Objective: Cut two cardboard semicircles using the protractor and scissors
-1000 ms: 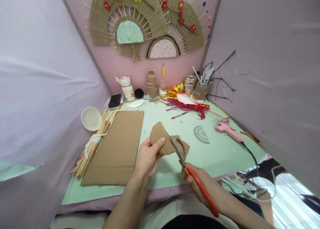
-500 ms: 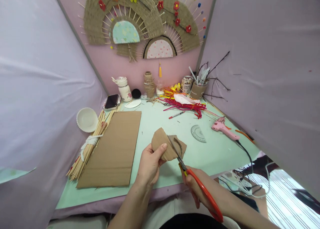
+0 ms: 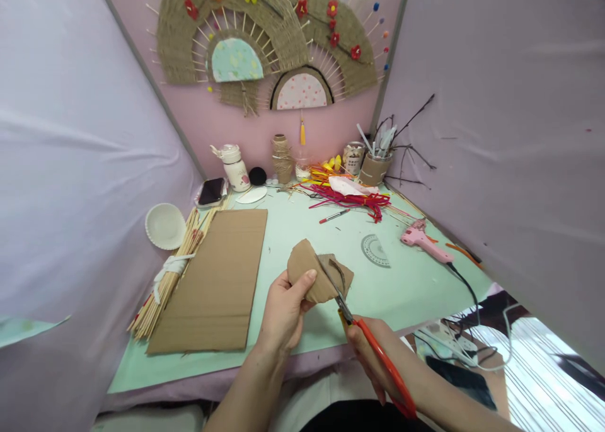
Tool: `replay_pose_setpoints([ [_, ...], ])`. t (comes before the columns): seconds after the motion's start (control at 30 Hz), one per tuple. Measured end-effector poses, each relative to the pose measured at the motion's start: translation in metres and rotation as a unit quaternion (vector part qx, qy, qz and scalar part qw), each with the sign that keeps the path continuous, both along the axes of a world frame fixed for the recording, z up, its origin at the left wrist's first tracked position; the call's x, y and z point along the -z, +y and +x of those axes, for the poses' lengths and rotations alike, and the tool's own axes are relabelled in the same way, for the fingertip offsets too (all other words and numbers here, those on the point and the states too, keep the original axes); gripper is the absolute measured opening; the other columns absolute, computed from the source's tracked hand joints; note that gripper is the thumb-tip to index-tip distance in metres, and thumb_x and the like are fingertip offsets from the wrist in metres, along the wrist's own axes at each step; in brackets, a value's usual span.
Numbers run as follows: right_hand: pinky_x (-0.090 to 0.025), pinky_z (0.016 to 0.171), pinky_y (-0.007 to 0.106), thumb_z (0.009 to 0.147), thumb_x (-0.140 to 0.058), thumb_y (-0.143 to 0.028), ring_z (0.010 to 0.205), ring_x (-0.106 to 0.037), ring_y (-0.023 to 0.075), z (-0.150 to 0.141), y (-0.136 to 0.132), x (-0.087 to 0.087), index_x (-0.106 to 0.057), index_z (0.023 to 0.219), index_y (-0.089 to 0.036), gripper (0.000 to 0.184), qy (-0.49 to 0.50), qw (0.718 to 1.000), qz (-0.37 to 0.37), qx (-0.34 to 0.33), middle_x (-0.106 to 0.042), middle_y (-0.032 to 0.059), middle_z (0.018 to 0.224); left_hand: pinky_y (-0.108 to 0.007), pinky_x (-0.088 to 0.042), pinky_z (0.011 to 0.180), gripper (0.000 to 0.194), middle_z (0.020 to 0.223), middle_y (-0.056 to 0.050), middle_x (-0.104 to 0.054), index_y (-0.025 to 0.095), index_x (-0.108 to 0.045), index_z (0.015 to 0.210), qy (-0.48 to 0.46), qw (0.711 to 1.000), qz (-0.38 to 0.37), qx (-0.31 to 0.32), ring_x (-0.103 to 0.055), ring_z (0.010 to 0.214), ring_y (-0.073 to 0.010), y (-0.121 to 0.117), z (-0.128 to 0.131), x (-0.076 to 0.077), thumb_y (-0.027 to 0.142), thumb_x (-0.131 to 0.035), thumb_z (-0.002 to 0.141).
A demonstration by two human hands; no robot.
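Note:
My left hand [image 3: 286, 306] grips a rounded piece of cardboard [image 3: 304, 271], thumb on top and fingers beneath. Red-handled scissors [image 3: 385, 359] are in my right hand [image 3: 371, 350], their blades lying along the right edge of that piece. How far the blades are apart is hard to see. Just beyond the blades, cardboard scraps [image 3: 341, 273] rest on the table, one of them a thin curled strip. To the left of my hands lies a large flat cardboard sheet [image 3: 217, 281].
A tied bundle of sticks [image 3: 172, 265] and a white bowl [image 3: 165, 226] are at left. Right of my hands are a protractor [image 3: 375, 250] and a pink glue gun [image 3: 425, 240] with its cord. Behind lie a pen [image 3: 334, 216], red strips [image 3: 350, 199] and a twine spool [image 3: 282, 160].
The scissors' handles have drawn closer together and shifted slightly left in my right hand. My left hand and the cardboard piece stay almost in place.

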State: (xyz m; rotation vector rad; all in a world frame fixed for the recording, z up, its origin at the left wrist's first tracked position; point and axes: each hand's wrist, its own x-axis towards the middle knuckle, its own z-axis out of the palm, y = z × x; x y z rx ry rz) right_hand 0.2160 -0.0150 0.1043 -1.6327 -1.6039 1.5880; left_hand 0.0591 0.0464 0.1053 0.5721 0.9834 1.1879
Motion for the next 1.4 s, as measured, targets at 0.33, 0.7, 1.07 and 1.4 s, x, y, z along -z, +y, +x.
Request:
replay_pose_setpoints([
  [0.33,-0.027,0.037,0.021,0.087,-0.027,-0.075,0.037,-0.043,0.0103,0.003,0.003,-0.003,-0.036,0.069,-0.023,0.056,-0.037,0.997,0.061,-0.037,-0.041,-0.0057,0.045,-0.026,-0.052,0.060,0.043,0.083,-0.007,-0.068,0.011,-0.068,0.090,0.066,0.990,0.013,0.127,-0.061,0.069,-0.0144,0.023,-0.024,-0.009,0.037,-0.085,0.061],
  [0.7,-0.040,0.046,0.023,0.088,-0.023,-0.075,0.041,-0.055,0.0138,0.013,-0.006,0.010,-0.044,0.078,-0.021,0.059,0.023,0.992,0.084,-0.094,-0.048,-0.0042,0.048,-0.022,-0.050,0.061,0.039,0.085,-0.007,-0.070,0.012,-0.069,0.089,0.053,0.992,-0.014,0.112,-0.062,0.070,-0.0132,0.000,-0.018,0.000,0.036,-0.083,0.063],
  [1.07,-0.022,0.030,0.019,0.076,-0.027,-0.085,0.027,-0.038,0.0094,-0.003,-0.009,0.006,-0.038,0.066,-0.023,0.063,0.003,1.000,0.023,-0.008,-0.032,-0.0082,0.038,-0.023,-0.049,0.062,0.038,0.083,-0.006,-0.069,0.013,-0.069,0.090,0.054,0.993,-0.009,0.102,-0.061,0.069,-0.0124,-0.002,-0.018,0.004,0.038,-0.082,0.064],
  [1.4,-0.025,0.039,0.022,0.085,-0.035,-0.074,0.034,-0.039,0.0094,0.000,-0.006,-0.003,-0.035,0.060,-0.023,0.057,-0.031,0.998,0.046,-0.002,-0.038,-0.0062,0.035,-0.022,-0.043,0.056,0.040,0.073,-0.002,-0.063,0.013,-0.067,0.080,0.089,0.991,0.006,0.097,-0.053,0.063,-0.0109,0.005,-0.023,-0.007,0.048,-0.079,0.065],
])
